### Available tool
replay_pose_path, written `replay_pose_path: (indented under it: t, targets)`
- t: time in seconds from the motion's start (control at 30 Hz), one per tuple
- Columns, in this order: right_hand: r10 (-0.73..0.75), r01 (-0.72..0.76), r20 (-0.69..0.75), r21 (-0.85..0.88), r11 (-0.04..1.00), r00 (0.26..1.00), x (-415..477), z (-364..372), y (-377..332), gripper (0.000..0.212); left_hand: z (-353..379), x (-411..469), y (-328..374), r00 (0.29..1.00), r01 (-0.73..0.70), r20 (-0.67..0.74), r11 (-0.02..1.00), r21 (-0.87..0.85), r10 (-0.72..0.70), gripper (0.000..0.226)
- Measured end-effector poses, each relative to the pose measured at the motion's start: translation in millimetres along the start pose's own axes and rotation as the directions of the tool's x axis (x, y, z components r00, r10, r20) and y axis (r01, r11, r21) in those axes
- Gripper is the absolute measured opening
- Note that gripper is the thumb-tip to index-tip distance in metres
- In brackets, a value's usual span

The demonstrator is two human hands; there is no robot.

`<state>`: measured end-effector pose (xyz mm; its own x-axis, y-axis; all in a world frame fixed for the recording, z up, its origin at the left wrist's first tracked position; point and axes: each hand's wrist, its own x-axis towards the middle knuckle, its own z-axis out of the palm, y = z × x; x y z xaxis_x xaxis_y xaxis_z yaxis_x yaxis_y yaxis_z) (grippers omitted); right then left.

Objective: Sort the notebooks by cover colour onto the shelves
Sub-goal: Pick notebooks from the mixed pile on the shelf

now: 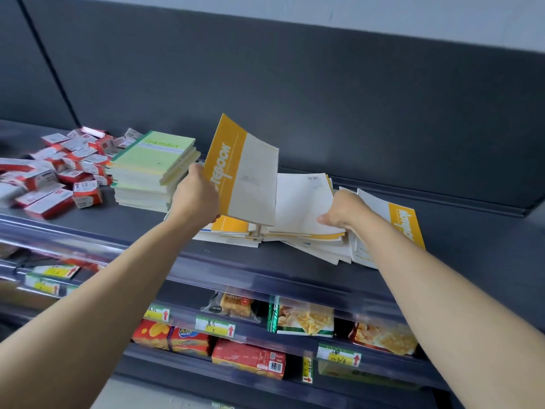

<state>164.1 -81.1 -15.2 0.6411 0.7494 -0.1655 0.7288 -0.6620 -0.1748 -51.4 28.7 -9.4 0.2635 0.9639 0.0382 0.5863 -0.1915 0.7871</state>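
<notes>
Top shelf, dark grey, carries all the notebooks in view.

Left hand – clamped on the lower left edge of a yellow notebook. This notebook is lifted clear of the shelf and tilted nearly upright, with its yellow band and white lettering facing the camera.

Beneath it lies a yellow pile, loosely squared, flat on the shelf near the front edge.

Right hand rests with bent fingers on a white-backed notebook, which tops a fanned spread of further notebooks just right of the yellow pile. Whether the fingers grip this cover or only press on it cannot be told. The two hands are apart, one on each side of the lifted notebook.

Another yellow-banded notebook lies at the right end of the spread, partly behind the right forearm.

A green stack – neat, fairly tall – stands to the left of the yellow pile, close beside it.

Farther left, red-and-white boxes lie in a loose heap.

The lower shelves hold snack packets, with price tags along the rails.
</notes>
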Motion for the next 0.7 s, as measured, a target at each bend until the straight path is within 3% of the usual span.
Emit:
replay_pose_path:
  t: [0.2, 0.3, 0.37, 0.4, 0.47, 0.53, 0.6, 0.7]
  targets:
    - [0.061, -0.06, -0.067, 0.014, 0.998, 0.996, 8, 4, 1, 0.025, -15, 4, -9, 0.995, -0.015, -0.099, 0.999, 0.03, 0.018, 0.02]
    - [0.089, -0.09, -0.121, -0.002, 0.996, 0.989, 2, -1, -6, 0.006, -24, 4, -12, 0.99, -0.001, -0.139, 1.0, 0.025, 0.004, 0.02]
    - [0.041, -0.053, -0.196, -0.053, 0.997, 0.98, 0, -3, -15, 0.037, -29, 3, -13, 0.985, -0.001, -0.17, 1.0, 0.014, 0.003, 0.019]
    - [-0.052, 0.046, -0.192, -0.039, 0.998, 0.98, -1, -4, -23, 0.045, -32, 3, -14, 0.983, -0.001, -0.184, 1.0, 0.002, 0.001, 0.018]
    - [-0.285, 0.291, -0.086, 0.059, 0.955, 0.954, -7, -4, -43, 0.055, -39, 2, -15, 0.98, 0.004, -0.201, 1.0, -0.027, -0.009, 0.018]
    - [-0.436, 0.427, 0.03, 0.151, 0.892, 0.9, -13, -1, -61, 0.065, -45, 0, -17, 0.975, 0.0, -0.221, 1.0, -0.03, -0.007, 0.021]
    - [-0.481, 0.454, 0.1, 0.209, 0.866, 0.871, -13, 5, -76, 0.074, -54, -3, -22, 0.968, 0.005, -0.25, 1.0, -0.015, -0.009, 0.02]
    - [-0.437, 0.414, 0.144, 0.167, 0.895, 0.888, -5, 17, -94, 0.071, -68, -3, -36, 0.956, 0.032, -0.289, 0.999, -0.04, -0.042, 0.017]
